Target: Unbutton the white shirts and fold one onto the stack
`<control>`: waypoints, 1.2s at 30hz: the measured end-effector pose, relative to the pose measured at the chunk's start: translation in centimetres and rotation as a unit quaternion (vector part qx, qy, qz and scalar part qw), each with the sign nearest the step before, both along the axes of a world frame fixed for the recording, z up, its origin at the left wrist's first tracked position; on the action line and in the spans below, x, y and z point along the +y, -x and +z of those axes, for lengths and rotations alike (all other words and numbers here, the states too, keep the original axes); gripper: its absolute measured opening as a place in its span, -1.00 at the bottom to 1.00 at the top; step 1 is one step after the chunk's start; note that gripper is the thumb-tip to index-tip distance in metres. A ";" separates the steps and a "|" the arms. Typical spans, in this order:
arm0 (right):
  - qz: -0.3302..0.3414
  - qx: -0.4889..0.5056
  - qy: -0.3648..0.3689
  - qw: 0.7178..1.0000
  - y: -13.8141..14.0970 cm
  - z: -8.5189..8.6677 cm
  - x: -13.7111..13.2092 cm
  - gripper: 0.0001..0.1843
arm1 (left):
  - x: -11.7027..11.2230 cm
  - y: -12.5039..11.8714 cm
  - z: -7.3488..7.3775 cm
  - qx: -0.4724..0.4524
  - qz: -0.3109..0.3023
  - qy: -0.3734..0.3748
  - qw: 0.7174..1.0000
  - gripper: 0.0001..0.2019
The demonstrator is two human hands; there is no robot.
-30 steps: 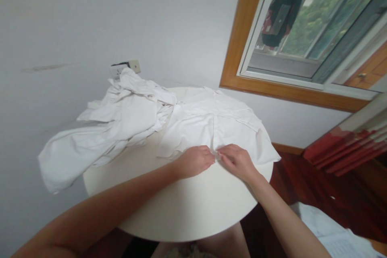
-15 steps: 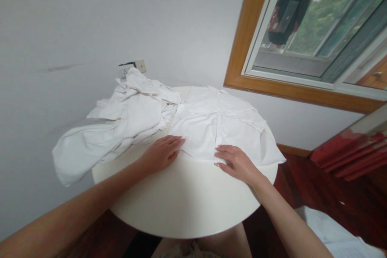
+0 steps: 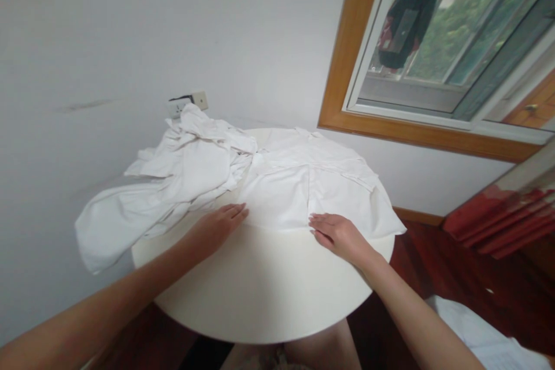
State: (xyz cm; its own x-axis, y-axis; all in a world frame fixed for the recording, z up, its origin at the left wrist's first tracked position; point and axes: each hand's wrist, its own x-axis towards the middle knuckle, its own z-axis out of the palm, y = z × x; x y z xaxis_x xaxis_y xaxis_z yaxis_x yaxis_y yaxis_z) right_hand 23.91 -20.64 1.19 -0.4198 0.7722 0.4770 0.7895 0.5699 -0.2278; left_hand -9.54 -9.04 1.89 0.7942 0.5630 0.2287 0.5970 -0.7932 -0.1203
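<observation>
A white garment (image 3: 281,196) is spread out on the round white table (image 3: 260,295), with a seam or crease running down its middle; its exact kind does not show. My left hand (image 3: 219,228) lies flat at the garment's near left corner, fingertips on the fabric and fingers stretched out. At the near edge, by the middle crease, my right hand (image 3: 340,234) rests on the cloth with its fingers extended and the thumb a little apart. Left of the spread garment is a rumpled heap of white clothes (image 3: 191,167), part of which hangs over the table's left side.
Behind the table stands a pale wall with a socket (image 3: 181,105) just above the heap. A wood-framed window (image 3: 416,136) is at the upper right. Red curtain fabric (image 3: 481,222) hangs at right, and a white item (image 3: 477,329) sits low at the lower right.
My left hand has slid left and slightly nearer along the garment's edge, smoothing that corner flatter. My right hand has barely moved, its fingers closer together. The view has shifted slightly.
</observation>
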 end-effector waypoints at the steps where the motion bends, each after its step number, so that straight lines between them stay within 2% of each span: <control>1: -0.007 0.007 0.002 1.000 -0.1 0.0 0.0 -0.69 | -0.1 0.3 0.1 -0.009 -0.003 -0.005 1.000 -0.45; 4: -0.012 0.015 0.009 1.000 -0.3 0.1 -0.1 -0.70 | -0.6 0.9 0.3 0.002 -0.014 -0.014 1.000 -0.48; 9: 0.014 0.003 0.014 1.000 -0.4 -0.1 -0.2 -0.72 | -1.7 0.8 -0.1 0.024 0.007 -0.018 1.000 -0.57; 13: 0.008 0.004 -0.003 1.000 -0.6 -0.3 -0.2 -0.74 | -1.9 0.9 1.1 -0.003 0.004 0.011 1.000 -0.64; 16: 0.006 0.003 -0.009 1.000 -0.5 -0.4 -0.1 -0.75 | -0.7 0.2 2.4 -0.036 -0.014 0.016 0.999 -0.70; 19: 0.010 0.000 -0.011 1.000 -0.3 -0.4 -0.1 -0.75 | 2.1 -2.5 2.8 -0.093 -0.029 0.000 0.995 -0.71; 22: 0.012 -0.001 -0.008 1.000 -0.1 -0.3 -0.2 -0.76 | 5.5 -7.1 2.1 -0.140 -0.045 0.005 0.989 -0.57; 24: 0.011 0.000 -0.004 1.000 0.0 -0.3 -0.2 -0.76 | 7.5 -10.0 1.1 -0.138 -0.048 0.013 0.989 -0.56; 27: 0.009 0.008 -0.001 1.000 0.0 -0.2 -0.4 -0.74 | 9.3 -12.5 -0.8 -0.110 -0.042 0.028 0.993 -0.59; 31: 0.009 0.016 -0.004 1.000 -0.1 -0.3 -0.4 -0.73 | 9.7 -11.6 -2.8 -0.070 -0.038 0.036 0.996 -0.55; 36: 0.003 0.011 0.009 1.000 -0.2 -0.3 -0.3 -0.74 | 8.2 -8.7 -3.2 -0.063 0.019 0.027 0.997 -0.49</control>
